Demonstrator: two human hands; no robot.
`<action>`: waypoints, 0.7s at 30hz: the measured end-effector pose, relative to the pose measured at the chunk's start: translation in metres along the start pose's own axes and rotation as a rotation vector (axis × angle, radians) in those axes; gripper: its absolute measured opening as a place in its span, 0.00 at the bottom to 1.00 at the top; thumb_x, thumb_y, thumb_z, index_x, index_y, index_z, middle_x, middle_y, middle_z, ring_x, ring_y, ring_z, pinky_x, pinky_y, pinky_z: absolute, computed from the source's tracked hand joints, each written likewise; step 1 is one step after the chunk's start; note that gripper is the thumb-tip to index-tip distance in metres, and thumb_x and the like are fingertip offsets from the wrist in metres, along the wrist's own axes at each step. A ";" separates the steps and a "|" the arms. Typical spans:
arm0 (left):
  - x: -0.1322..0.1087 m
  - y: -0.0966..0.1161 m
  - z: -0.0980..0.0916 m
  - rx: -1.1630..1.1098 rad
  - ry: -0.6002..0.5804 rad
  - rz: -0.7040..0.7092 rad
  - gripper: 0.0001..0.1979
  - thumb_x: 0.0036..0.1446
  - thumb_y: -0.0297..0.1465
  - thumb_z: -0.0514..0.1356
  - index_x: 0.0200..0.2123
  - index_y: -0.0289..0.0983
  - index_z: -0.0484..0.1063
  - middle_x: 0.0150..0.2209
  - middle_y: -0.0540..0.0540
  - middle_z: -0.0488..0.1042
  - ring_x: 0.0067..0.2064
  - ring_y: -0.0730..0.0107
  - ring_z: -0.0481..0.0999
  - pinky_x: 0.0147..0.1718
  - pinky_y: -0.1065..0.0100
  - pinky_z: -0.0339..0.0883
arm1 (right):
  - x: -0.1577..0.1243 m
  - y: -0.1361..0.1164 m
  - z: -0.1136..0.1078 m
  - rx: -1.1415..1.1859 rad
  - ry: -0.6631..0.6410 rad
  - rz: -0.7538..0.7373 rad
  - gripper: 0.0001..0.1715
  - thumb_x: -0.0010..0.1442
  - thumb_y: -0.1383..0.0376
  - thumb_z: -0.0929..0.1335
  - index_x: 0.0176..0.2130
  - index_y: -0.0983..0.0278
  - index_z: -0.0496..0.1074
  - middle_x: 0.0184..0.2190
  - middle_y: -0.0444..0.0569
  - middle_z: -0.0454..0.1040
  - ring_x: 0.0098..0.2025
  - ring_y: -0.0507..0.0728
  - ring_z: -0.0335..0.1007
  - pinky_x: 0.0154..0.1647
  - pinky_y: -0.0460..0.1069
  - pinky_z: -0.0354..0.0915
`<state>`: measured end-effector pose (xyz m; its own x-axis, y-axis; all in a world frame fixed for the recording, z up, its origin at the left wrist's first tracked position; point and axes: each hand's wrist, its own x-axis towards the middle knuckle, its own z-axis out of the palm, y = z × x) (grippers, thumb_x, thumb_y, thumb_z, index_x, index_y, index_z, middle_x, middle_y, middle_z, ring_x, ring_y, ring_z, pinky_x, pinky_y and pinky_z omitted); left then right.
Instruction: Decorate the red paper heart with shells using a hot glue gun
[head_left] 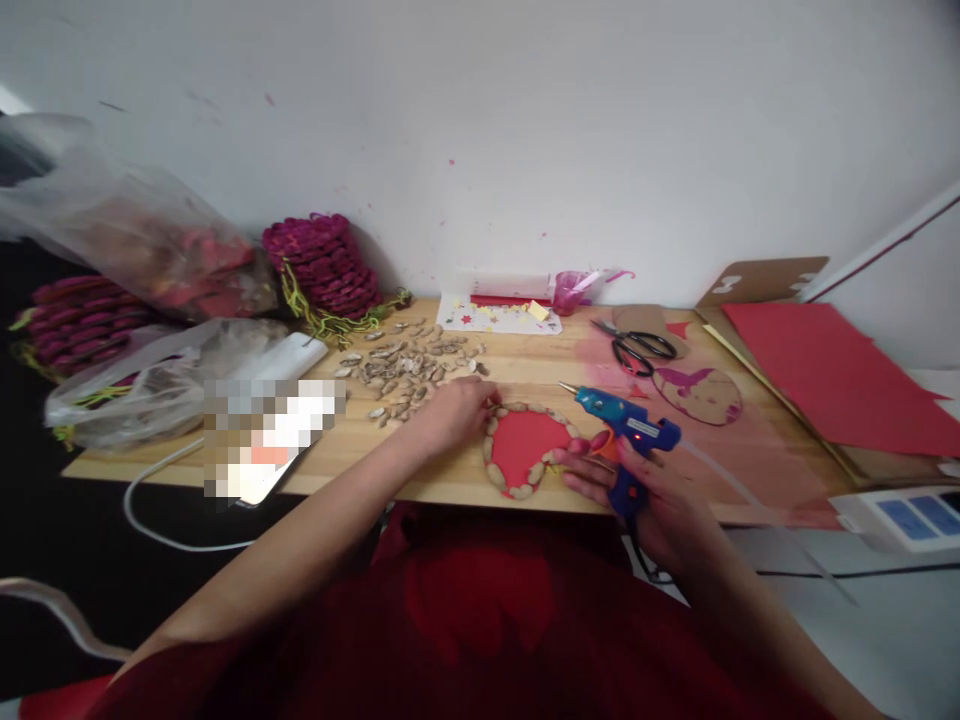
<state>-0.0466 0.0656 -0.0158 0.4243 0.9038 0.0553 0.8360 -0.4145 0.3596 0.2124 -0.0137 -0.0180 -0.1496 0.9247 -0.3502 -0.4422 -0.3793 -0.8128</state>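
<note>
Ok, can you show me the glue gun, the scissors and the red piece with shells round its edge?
Glue gun [634,425], head view: on its blue body.
Scissors [621,340], head view: near where blades meet handles.
Red piece [528,445], head view: its bare middle.

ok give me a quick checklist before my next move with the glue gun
1. Glue gun in the right hand: ok, held by its handle.
2. Power light: ok, glowing red.
3. Glue stick fitted: ok, sticking out of the back.
4. Nozzle aimed at the red piece: not ok, it points away past the top edge.
5. Left hand gripping something: cannot tell, its fingertips are too indistinct.
6. Loose shells close by: ok, piled near the left hand.
</note>
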 end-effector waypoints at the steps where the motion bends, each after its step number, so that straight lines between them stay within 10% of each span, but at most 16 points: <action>1: -0.003 0.002 0.001 0.008 0.003 -0.019 0.13 0.57 0.21 0.56 0.42 0.35 0.78 0.39 0.42 0.79 0.42 0.63 0.78 0.44 0.66 0.70 | 0.003 0.000 -0.001 0.001 0.024 -0.022 0.15 0.53 0.55 0.77 0.36 0.60 0.77 0.40 0.52 0.84 0.49 0.67 0.81 0.54 0.64 0.73; 9: -0.044 0.018 -0.006 0.079 0.082 -0.118 0.09 0.57 0.22 0.56 0.36 0.34 0.77 0.38 0.40 0.78 0.43 0.58 0.76 0.45 0.62 0.69 | 0.017 -0.006 0.009 0.009 0.134 -0.206 0.17 0.43 0.56 0.81 0.32 0.58 0.77 0.34 0.47 0.84 0.44 0.65 0.82 0.44 0.59 0.80; 14: -0.071 0.018 -0.004 0.061 0.109 -0.078 0.08 0.58 0.22 0.56 0.35 0.34 0.75 0.36 0.42 0.77 0.42 0.58 0.74 0.48 0.60 0.68 | -0.012 0.002 0.002 -0.146 0.122 -0.053 0.18 0.44 0.57 0.82 0.32 0.62 0.79 0.29 0.49 0.83 0.33 0.64 0.84 0.27 0.51 0.80; 21: -0.088 0.015 0.007 -0.145 0.167 0.024 0.05 0.57 0.22 0.59 0.33 0.36 0.73 0.35 0.44 0.75 0.41 0.61 0.73 0.46 0.62 0.68 | -0.013 0.008 -0.001 -0.153 0.092 0.042 0.22 0.44 0.58 0.81 0.37 0.64 0.77 0.38 0.56 0.84 0.41 0.69 0.83 0.39 0.57 0.81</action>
<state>-0.0689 -0.0213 -0.0221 0.3696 0.9040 0.2150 0.7627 -0.4273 0.4855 0.2120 -0.0287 -0.0204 -0.0810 0.9035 -0.4208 -0.2963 -0.4249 -0.8554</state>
